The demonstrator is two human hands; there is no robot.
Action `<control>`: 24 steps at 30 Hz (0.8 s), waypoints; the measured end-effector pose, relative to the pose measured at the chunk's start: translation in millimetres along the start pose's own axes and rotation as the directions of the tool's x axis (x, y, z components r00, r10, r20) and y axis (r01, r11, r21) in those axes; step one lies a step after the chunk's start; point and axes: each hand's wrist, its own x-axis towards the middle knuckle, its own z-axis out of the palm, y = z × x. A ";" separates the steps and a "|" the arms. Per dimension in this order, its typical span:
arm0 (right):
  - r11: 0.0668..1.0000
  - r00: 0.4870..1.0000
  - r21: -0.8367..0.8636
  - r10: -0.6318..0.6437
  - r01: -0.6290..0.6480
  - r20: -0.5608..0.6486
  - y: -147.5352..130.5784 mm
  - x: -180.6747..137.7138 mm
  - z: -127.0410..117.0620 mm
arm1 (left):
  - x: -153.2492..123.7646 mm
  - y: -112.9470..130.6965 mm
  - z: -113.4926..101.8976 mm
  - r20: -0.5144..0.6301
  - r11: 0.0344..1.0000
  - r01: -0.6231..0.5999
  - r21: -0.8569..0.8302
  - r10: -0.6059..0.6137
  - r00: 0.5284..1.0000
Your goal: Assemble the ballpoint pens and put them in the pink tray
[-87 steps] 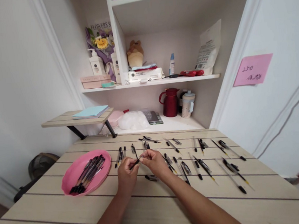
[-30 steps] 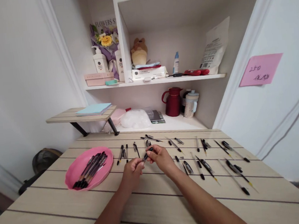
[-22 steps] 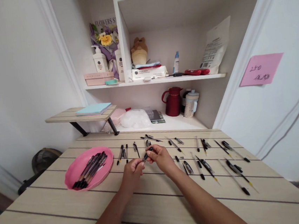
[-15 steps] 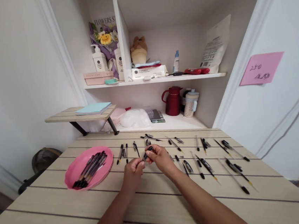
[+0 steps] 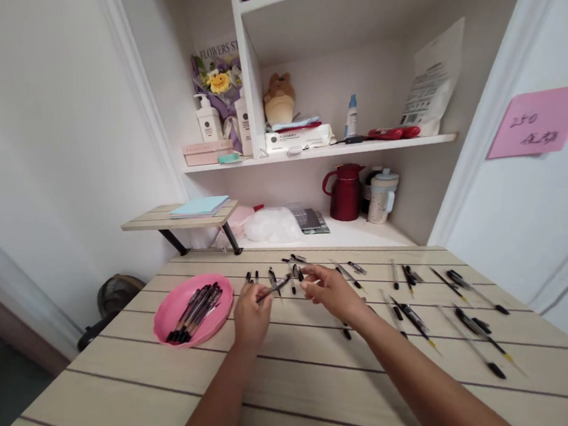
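Observation:
My left hand [image 5: 252,318] is closed round a black pen [image 5: 274,289] that points up and to the right. Just right of the pen's tip, my right hand [image 5: 329,290] hovers with fingers loosely curled and parted, and I see nothing in it. A pink plate [image 5: 173,311] holding several black pens lies to the left of my left hand. Several loose pens and pen parts [image 5: 414,317] are spread over the wooden table [image 5: 300,379] beyond and to the right of both hands.
A small wooden riser [image 5: 179,218] with a blue notebook stands at the table's far left corner. White shelves behind hold a red jug [image 5: 344,194], a cup, bottles and a bouquet. A pink note [image 5: 539,121] sticks on the right-hand door.
My right hand has let go of the pen and drawn a little to the right; the left hand alone keeps it. The view has swung left, so everything sits further right.

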 end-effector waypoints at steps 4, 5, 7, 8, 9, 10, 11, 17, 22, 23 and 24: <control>0.982 1.000 -0.188 -0.002 0.003 0.002 -0.5 -17.2 -32.2 | 26.4 -8.2 -50.5 0.039 0.924 0.160 0.346 -0.185 0.982; 0.979 1.000 -0.204 0.006 -0.009 -0.017 2.6 -21.5 -40.8 | 32.2 -11.4 -62.9 0.023 0.885 0.193 0.423 -0.224 0.974; 0.977 0.997 -0.206 0.040 -0.054 -0.071 12.0 -29.2 -56.7 | 40.4 -19.5 -83.5 0.005 0.811 0.216 0.544 -0.260 0.966; 0.976 0.993 -0.205 0.058 -0.078 -0.100 17.3 -32.4 -63.6 | 42.8 -24.3 -91.3 0.001 0.777 0.222 0.589 -0.276 0.961; 0.974 0.990 -0.204 0.074 -0.098 -0.124 22.6 -35.2 -69.6 | 44.1 -29.4 -97.4 -0.004 0.743 0.244 0.624 -0.309 0.951; 0.973 0.986 -0.202 0.088 -0.115 -0.138 27.4 -37.5 -74.5 | 44.7 -34.7 -102.1 -0.001 0.712 0.264 0.651 -0.347 0.938; 0.972 0.984 -0.195 0.100 -0.128 -0.151 31.5 -39.6 -78.5 | 44.8 -39.8 -105.6 0.002 0.685 0.283 0.671 -0.384 0.923; 0.976 0.971 -0.149 0.129 -0.161 -0.203 39.1 -47.5 -89.8 | 42.7 -47.6 -109.7 0.018 0.634 0.282 0.720 -0.423 0.906; 0.960 0.964 -0.227 0.109 -0.166 -0.242 40.8 -51.4 -97.2 | 22.7 -8.7 -70.3 0.202 0.810 -0.042 0.584 -0.095 0.975; 0.950 0.964 -0.257 0.114 -0.177 -0.242 41.5 -52.7 -98.4 | 15.3 1.2 -56.1 0.271 0.871 -0.102 0.480 -0.036 0.962; 0.939 0.964 -0.287 0.120 -0.188 -0.238 42.2 -54.2 -99.4 | 7.2 10.8 -40.9 0.363 0.921 -0.146 0.361 0.005 0.932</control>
